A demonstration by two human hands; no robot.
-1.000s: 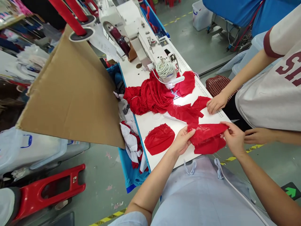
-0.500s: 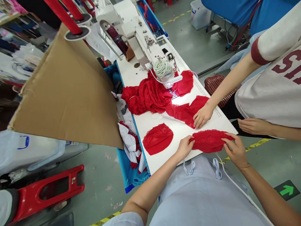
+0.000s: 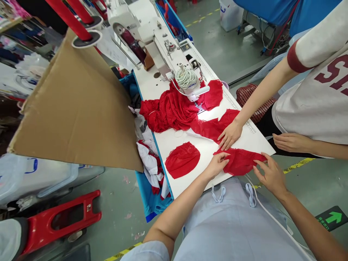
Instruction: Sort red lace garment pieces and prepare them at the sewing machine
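Close to the front edge of the sewing table, a red fabric piece (image 3: 240,163) with a lacy edge is stretched between my two hands. My left hand (image 3: 217,165) pinches its left end. At the right end, the thumb and fingers of my right hand (image 3: 272,175) grip the cloth near its tip. A co-worker's hand (image 3: 230,136) rests just behind, on another red fabric piece (image 3: 209,127). To the left lies a separate cup-shaped red piece (image 3: 182,160), flat on the white tabletop (image 3: 202,177).
A sewing machine (image 3: 163,47) stands at the back with bunched red lace fabric (image 3: 171,110) by its needle area. A cardboard sheet (image 3: 78,108) and a blue cloth bin (image 3: 149,203) flank the left side. The co-worker (image 3: 312,119) is at the right. A red stool (image 3: 62,224) stands lower left.
The fabric piece between my hands has opened out and its left end has shifted left and up with my left hand. The co-worker's hand has slid slightly left.
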